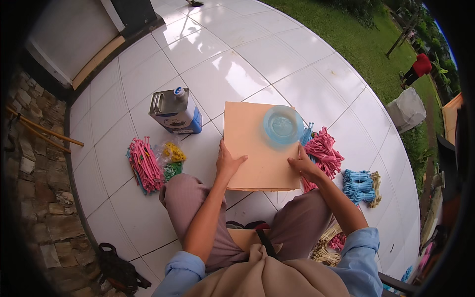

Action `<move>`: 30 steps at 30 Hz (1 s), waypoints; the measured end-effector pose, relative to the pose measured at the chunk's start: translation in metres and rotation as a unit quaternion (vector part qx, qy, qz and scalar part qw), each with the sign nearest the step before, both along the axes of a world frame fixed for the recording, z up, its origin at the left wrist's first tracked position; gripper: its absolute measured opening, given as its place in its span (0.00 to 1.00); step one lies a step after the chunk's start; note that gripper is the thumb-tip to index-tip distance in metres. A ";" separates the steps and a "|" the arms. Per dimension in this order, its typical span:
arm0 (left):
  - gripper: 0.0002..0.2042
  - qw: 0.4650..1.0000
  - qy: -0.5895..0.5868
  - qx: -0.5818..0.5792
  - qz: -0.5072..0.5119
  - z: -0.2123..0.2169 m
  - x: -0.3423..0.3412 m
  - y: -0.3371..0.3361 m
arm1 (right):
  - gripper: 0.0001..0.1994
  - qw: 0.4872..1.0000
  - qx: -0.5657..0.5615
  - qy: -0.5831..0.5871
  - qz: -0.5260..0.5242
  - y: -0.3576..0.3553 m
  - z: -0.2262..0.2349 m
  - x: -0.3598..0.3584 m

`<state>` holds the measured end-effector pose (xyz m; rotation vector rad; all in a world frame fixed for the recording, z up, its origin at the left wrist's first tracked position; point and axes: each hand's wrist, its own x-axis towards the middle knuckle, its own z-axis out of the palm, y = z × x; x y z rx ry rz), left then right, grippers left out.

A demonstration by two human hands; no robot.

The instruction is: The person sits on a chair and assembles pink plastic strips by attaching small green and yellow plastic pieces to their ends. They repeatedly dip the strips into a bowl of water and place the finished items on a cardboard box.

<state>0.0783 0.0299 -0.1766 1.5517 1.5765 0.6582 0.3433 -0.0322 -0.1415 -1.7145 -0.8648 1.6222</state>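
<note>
At the centre of the frame a flat peach-coloured board (257,148) lies on the white tiled floor (237,59), its near edge just above the person's knees; the left hand (227,166) rests on the board's lower left edge, fingers spread and thumb on top, gripping the edge lightly; the right hand (306,167) lies at the lower right edge, fingers curled over the rim, holding the board there. On the board's upper right corner stands a shallow translucent blue bowl (283,124), upright, partly overhanging the edge.

Just right of the board, touching it, lies a heap of pink strips (324,154); further right, a bundle of light blue strips (357,184) with a tan bundle (376,189) beside it. Left of centre a rectangular metal can (174,111) with a blue cap stands near the board's upper left corner, apart from it; below it, at middle left, lie a pink bundle (144,164) and a clear bag of yellow and green pieces (172,159). A dark bag (116,270) sits at lower left; grass fills the upper right.
</note>
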 end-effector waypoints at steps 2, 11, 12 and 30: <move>0.50 1.000 -0.002 -0.013 -0.006 0.006 0.007 0.016 | 0.38 0.997 0.039 -0.017 -0.059 0.013 -0.006 -0.002; 0.54 0.999 0.006 -0.016 0.039 0.005 0.033 0.066 | 0.40 0.990 0.086 -0.111 -0.016 0.072 0.000 0.015; 0.54 0.998 0.030 -0.021 0.043 0.008 0.035 0.063 | 0.40 0.989 0.081 -0.123 -0.010 0.070 0.004 0.015; 0.14 0.953 -0.064 -0.141 -0.259 -0.169 0.203 -0.116 | 0.30 0.792 0.160 -0.582 0.093 -0.099 -0.208 0.090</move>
